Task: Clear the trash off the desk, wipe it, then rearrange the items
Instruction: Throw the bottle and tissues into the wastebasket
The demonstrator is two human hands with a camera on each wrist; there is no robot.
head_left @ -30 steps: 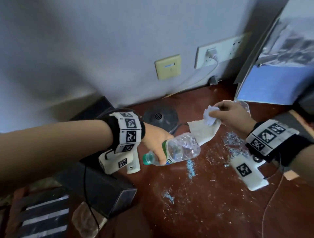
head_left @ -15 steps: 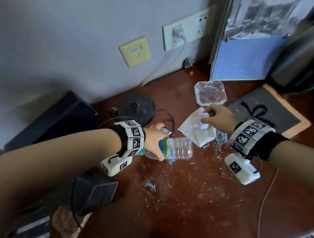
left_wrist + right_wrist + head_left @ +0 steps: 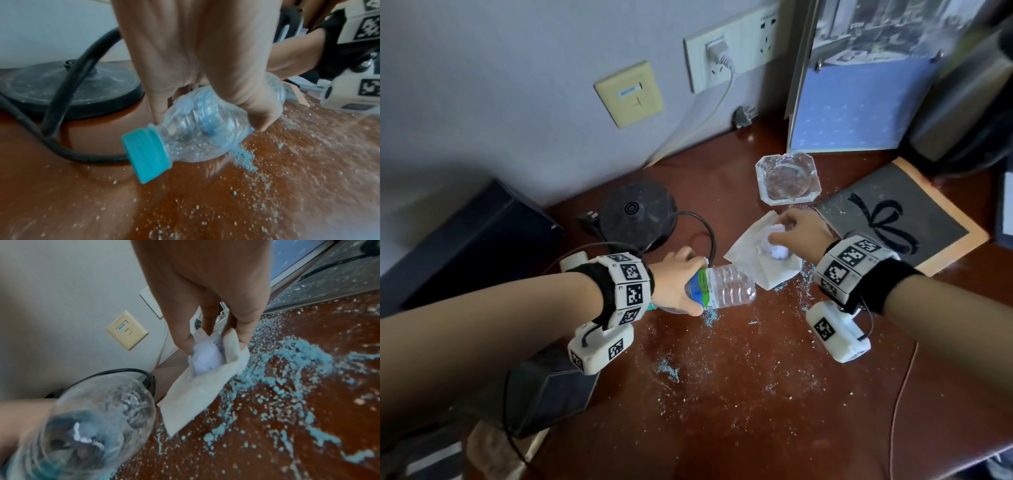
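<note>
- Gripping a clear plastic water bottle (image 3: 717, 287), your left hand (image 3: 677, 279) has fingers and thumb curled round its labelled middle; the bottle lies on its side on the counter (image 3: 739, 394), its teal cap (image 3: 146, 154) pointing back toward your wrist.
- Scattered over the reddish-brown counter around both hands you have blue-and-white crumbs (image 3: 287, 363), thickest just right of the bottle and near the napkin.
- Your right hand (image 3: 799, 233) pinches a crumpled white paper ball (image 3: 207, 360) together with a flat white napkin (image 3: 760, 263), fingertips (image 3: 187, 342) closed on both; the napkin's lower part lies on the counter, one corner just beside the bottle's base.
- Behind the left hand sits a black round kettle base (image 3: 637, 214), its black cord (image 3: 61, 100) looping past the bottle.
- Beyond the right hand stands a square glass ashtray (image 3: 787, 178), and to its right a dark board with an orange edge (image 3: 900, 216) lies flat.
- Farthest back, the wall carries a beige wall plate (image 3: 629, 94) and a white socket (image 3: 732, 46) with a plug in it.
</note>
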